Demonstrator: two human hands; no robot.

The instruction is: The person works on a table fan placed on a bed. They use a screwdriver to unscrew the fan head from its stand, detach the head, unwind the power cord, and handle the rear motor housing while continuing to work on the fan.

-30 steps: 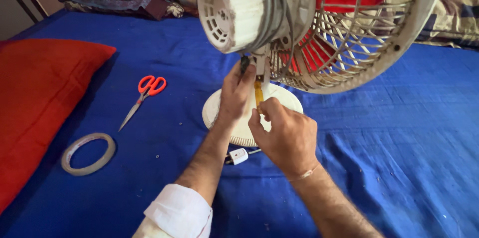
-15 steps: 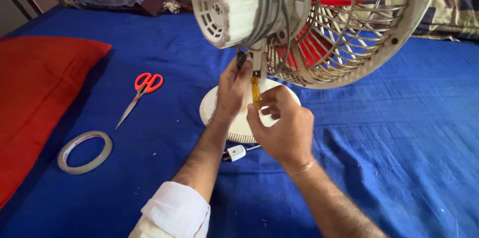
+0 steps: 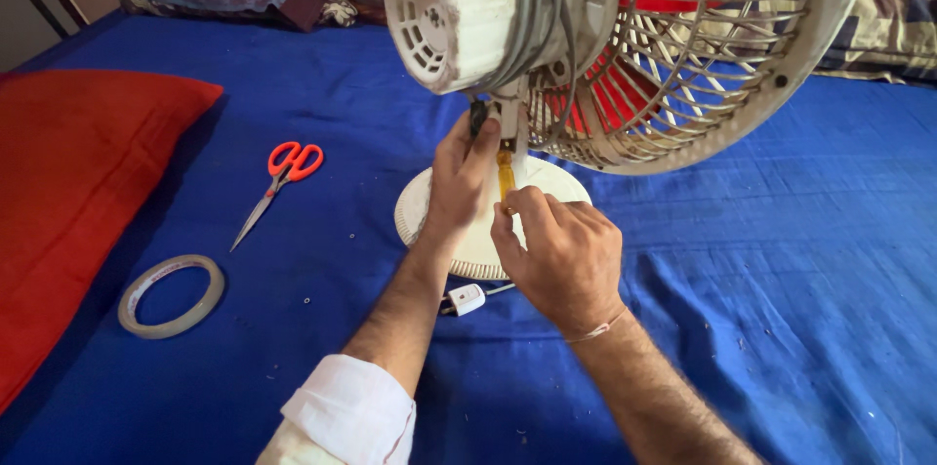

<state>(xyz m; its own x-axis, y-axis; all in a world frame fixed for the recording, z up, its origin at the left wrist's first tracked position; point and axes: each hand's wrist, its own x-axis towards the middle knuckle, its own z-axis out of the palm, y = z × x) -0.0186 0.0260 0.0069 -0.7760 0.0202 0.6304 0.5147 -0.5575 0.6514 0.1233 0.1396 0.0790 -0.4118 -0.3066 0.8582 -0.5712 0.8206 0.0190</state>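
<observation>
Right hand (image 3: 564, 255): we see it gripping a yellow screwdriver (image 3: 505, 172), long axis upright, tip above the knuckles.
Left hand (image 3: 463, 177): clasps the fan neck (image 3: 509, 123), just beside the screwdriver.
Scissors (image 3: 278, 177): well left.

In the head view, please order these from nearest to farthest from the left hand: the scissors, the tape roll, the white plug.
From the left hand:
1. White plug, just below it, by the fan base.
2. Scissors, to its left on the blue cloth.
3. Tape roll, farthest, lower left near the red cushion.
</observation>
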